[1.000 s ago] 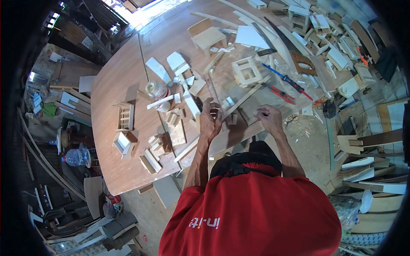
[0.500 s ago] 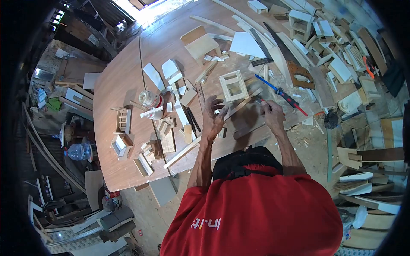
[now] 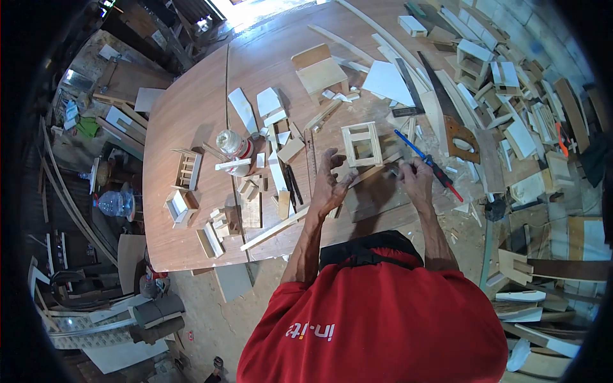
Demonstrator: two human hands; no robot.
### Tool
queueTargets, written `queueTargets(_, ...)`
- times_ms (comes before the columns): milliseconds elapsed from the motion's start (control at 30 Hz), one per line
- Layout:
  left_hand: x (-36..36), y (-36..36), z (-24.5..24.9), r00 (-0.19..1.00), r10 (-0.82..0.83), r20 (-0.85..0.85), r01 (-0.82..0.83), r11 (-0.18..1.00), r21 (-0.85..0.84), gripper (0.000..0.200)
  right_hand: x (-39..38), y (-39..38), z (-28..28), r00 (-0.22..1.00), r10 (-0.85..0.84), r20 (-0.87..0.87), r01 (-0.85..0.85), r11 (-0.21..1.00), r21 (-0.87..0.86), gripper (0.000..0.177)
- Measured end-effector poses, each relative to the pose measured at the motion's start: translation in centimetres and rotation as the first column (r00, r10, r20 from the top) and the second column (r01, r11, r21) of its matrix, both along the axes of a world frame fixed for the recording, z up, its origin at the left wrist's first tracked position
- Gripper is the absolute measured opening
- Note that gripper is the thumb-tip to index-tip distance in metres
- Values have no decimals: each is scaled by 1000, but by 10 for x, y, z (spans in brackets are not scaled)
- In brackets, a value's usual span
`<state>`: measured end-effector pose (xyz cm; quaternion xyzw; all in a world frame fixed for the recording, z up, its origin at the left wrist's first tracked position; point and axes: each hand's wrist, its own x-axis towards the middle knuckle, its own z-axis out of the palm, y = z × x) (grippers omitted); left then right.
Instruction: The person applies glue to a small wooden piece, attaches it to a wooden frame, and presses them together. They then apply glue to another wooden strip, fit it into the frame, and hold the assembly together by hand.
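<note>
My left hand [image 3: 329, 186] is held over the near part of the work table, left of a small open wooden frame [image 3: 348, 148]. Its thumb and fingers are apart, with nothing seen between them. My right hand [image 3: 417, 182] has its thumb and fingers pinched together, right of the frame's near corner. Something small and dark shows at those fingertips, too small to name. Between the hands a thin wooden strip [image 3: 375, 173] lies slantwise on the table. Just beyond my right hand lies a blue and red tool [image 3: 429, 159], long and narrow.
A handsaw [image 3: 461, 141] and a try square [image 3: 408, 96] lie to the right. A glue-smeared jar [image 3: 234, 145], small wooden model pieces [image 3: 187, 170] and offcuts spread over the left of the table [image 3: 185, 121]. Wood scraps [image 3: 523, 137] are heaped along the right.
The whole view has shifted a little, moving the table's things rightward in the picture. My left hand has turned slightly, its fingers still apart. My right hand stays pinched near the frame.
</note>
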<state>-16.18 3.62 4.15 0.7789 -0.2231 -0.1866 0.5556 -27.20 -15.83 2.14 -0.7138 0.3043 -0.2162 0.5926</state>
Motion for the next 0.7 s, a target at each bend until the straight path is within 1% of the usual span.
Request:
queueTargets(33,0,1,-1,1000,-4,-9,4,1000,3,68,2,-5,-13,1000,9,-3,-9,1000,3,24)
queueTargets(67,1,1,-1,1000,-9,-16,9,1000,5,68,5,-13,-33,1000,-5,2,5,997,-78,27)
queueTargets(100,2,1,1,1000,-2,-16,2,1000,6,68,10,-15,-34,1000,-20,10,21,987,-160,30)
queueTargets(133,2,1,4,1000,-12,-24,12,1000,1,69,11,-16,-35,1000,-15,8,16,987,-157,30)
queueTargets(200,3,2,4,999,-21,-38,21,1000,-2,70,9,-17,-31,994,76,-78,-89,978,-191,33)
queueTargets(233,4,4,3,999,-49,-18,48,999,-11,71,9,-15,-28,994,76,-84,-91,978,-188,33)
queueTargets(300,5,6,3,997,-81,-9,81,997,-19,72,8,-12,-24,994,104,-35,-110,936,-334,33)
queueTargets(333,5,6,4,996,-90,-14,89,996,-21,72,7,-10,-23,994,100,-47,-110,938,-330,33)
queueTargets(400,4,6,6,994,-104,-20,104,995,0,73,9,-5,-19,1000,6,-20,-11,973,-231,29)
queueTargets(433,4,5,6,994,-105,-28,105,994,1,73,10,-2,-18,1000,5,-28,-12,973,-229,29)
queueTargets(500,5,5,5,993,-122,-2,122,992,-25,74,12,4,-14,978,38,205,-33,999,-30,26)
queueTargets(533,3,4,7,994,-110,1,110,994,-2,73,11,5,-10,979,47,197,-43,999,-27,26)
queueTargets(567,3,3,2,995,-98,-6,98,995,1,73,10,5,-5,985,83,148,-85,996,6,28)
queueTargets(600,3,1,-1,995,-97,34,98,995,-29,75,9,7,-1,988,122,99,-127,991,42,32)
queueTargets(633,2,0,-4,993,-95,76,99,993,-59,78,9,10,1,986,136,94,-141,989,47,32)
queueTargets(700,-1,-3,-7,995,-76,65,81,994,-70,76,11,13,3,990,115,79,-124,986,111,37)
